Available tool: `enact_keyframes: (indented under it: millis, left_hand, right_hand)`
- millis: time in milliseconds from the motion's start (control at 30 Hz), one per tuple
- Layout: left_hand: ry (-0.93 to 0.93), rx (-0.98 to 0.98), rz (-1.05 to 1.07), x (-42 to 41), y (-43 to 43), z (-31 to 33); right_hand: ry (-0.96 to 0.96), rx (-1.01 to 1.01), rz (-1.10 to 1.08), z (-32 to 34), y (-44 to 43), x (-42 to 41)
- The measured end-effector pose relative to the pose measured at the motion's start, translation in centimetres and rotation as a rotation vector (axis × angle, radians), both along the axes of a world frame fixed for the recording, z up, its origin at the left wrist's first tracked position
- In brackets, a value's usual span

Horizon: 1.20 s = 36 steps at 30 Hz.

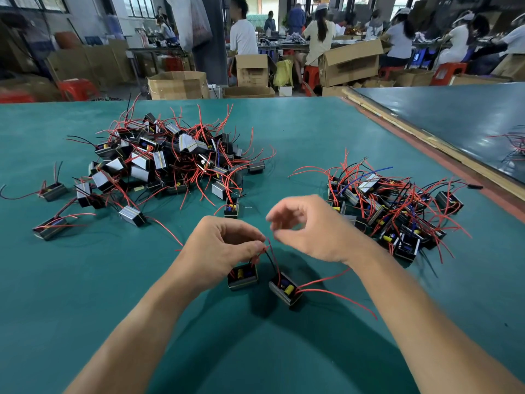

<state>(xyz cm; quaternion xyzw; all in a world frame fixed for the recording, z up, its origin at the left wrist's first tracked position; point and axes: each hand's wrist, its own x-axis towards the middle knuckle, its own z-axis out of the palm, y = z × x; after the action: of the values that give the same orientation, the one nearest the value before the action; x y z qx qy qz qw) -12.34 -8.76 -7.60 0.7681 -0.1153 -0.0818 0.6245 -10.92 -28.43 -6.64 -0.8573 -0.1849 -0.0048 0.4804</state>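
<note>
While left hand [224, 245] pinches red and black wires [273, 258] of two small black modules [243, 277], modules just below it at green table [85, 294] near middle, right hand [309, 228] blurred beside, loosely curled, holding nothing, piles [170, 160] behind.

Only two arms of the person show; the left forearm [136, 322] and the right forearm [426, 322] are bare along all their visible length, from the lower edge of the view up to the wrists; the left hand [224, 245] is bare too, its knuckles and finger creases sharply drawn; the right hand [309, 231] is likewise bare, its fingertips smeared by blur, so the nails cannot be made out.
</note>
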Motion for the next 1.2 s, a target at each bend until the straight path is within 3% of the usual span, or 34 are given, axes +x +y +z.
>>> enact_keyframes:
  millis: [133, 267, 633, 1200]
  left_hand:
    - [0.022, 0.009, -0.028, -0.15, -0.04, 0.1]
    - [0.046, 0.052, -0.012, -0.12, 0.15, -0.01]
    - [0.035, 0.104, -0.063, -0.3, 0.03, -0.03]
    - [-0.066, 0.114, -0.039, -0.81, -0.22, 0.13]
  right_hand:
    - [-0.163, 0.044, 0.054, 0.74, 0.48, -0.57]
    - [-0.127, -0.093, 0.121, 0.27, 0.83, -0.74]
    - [0.002, -0.14, 0.148, 0.14, 0.23, -0.32]
    - [0.009, -0.248, 0.102, 0.4, 0.36, -0.56]
